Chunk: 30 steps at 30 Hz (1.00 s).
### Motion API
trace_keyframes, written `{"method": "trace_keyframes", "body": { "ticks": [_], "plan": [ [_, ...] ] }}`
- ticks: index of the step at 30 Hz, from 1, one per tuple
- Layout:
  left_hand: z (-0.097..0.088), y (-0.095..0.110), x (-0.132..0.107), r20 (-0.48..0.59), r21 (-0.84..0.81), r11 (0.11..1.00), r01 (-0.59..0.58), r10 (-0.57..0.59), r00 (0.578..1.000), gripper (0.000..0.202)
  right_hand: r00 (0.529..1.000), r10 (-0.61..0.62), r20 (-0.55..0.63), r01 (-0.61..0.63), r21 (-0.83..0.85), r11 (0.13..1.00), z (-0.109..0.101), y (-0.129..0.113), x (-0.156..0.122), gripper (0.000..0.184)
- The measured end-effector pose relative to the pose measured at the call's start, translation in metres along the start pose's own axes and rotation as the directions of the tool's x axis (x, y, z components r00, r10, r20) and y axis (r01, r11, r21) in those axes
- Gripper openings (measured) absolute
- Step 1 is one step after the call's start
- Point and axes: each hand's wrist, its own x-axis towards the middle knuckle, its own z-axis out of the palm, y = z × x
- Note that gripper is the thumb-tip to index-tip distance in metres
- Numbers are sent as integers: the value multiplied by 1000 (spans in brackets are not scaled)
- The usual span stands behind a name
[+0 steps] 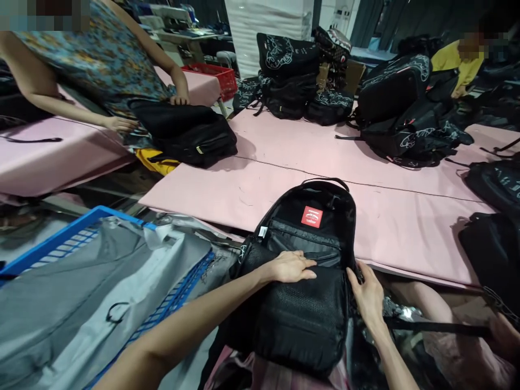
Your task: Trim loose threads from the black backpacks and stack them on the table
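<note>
A black backpack [300, 319] lies unzipped with its front panel folded down toward me, its upper end on the pink table edge. Inside its back half are a red label [312, 216] and a dark mesh-topped pocket [303, 244]. My left hand [290, 266] rests on the folded panel just below that pocket, palm down and fingers stretched to the right. At the bag's right side, my right hand [369, 290] grips the rim, thumb on the inner side and fingers partly hidden outside. A carry handle [329, 181] loops at the top.
The pink table [195, 189] stretches ahead, with stacked backpacks [288, 76] at the back and more [406, 114] to the right. Across it, a person [122, 70] handles a black bag [182, 130]. A blue crate [99, 214] with grey fabric stands at my left.
</note>
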Motion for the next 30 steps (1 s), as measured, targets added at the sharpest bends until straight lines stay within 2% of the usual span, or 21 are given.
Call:
{"method": "trace_keyframes", "body": {
  "ticks": [3,5,7,8,10,11,12,13,15,16,17,18,20,23,27,30],
  "plan": [
    [4,-1,3,-43,13,999,-30,30,999,48,972,-233,-3,232,103,967,12,-47,27,39],
    [7,0,5,-67,26,998,-50,52,996,46,940,-314,135,287,187,940,35,-85,53,36],
    [11,-1,5,-107,11,998,-67,68,992,43,921,-258,292,226,139,964,62,-115,77,36],
    [12,-3,4,-136,-12,997,-81,79,988,40,893,-233,384,214,93,972,75,-125,87,36],
    [14,-11,0,-236,-84,992,-97,75,969,32,851,-200,485,204,45,978,94,-131,97,34],
    [14,-18,-3,-318,-129,990,-61,17,948,29,841,-186,508,200,28,979,99,-127,99,32],
    [14,-26,-5,-420,-179,984,14,-89,903,27,839,-171,517,192,12,981,101,-120,99,29],
    [15,-34,-6,-527,-236,965,117,-228,819,28,841,-151,519,180,-5,984,100,-111,99,27],
    [16,-50,-7,-682,-335,891,305,-453,574,31,842,-102,529,146,-42,988,96,-91,98,22],
    [18,-56,-6,-715,-358,859,367,-504,484,35,842,-80,534,128,-55,990,94,-82,98,20],
    [20,-61,-4,-717,-358,836,415,-531,452,41,841,-62,537,112,-61,992,92,-76,98,19],
    [22,-64,-2,-692,-344,823,452,-547,472,46,841,-48,539,98,-64,993,92,-71,99,19],
    [25,-64,-1,-594,-311,806,503,-578,560,46,841,-30,540,74,-62,995,93,-66,101,19],
    [30,-57,-4,-503,-284,813,509,-578,643,41,842,-15,539,54,-55,997,98,-65,103,20],
    [37,-44,-8,-495,-87,829,552,-517,698,47,847,-12,532,45,-51,998,99,-65,103,22],
    [42,-41,-4,-527,21,817,576,-481,701,47,852,-11,524,44,-49,998,98,-66,102,22]
  ]
}}
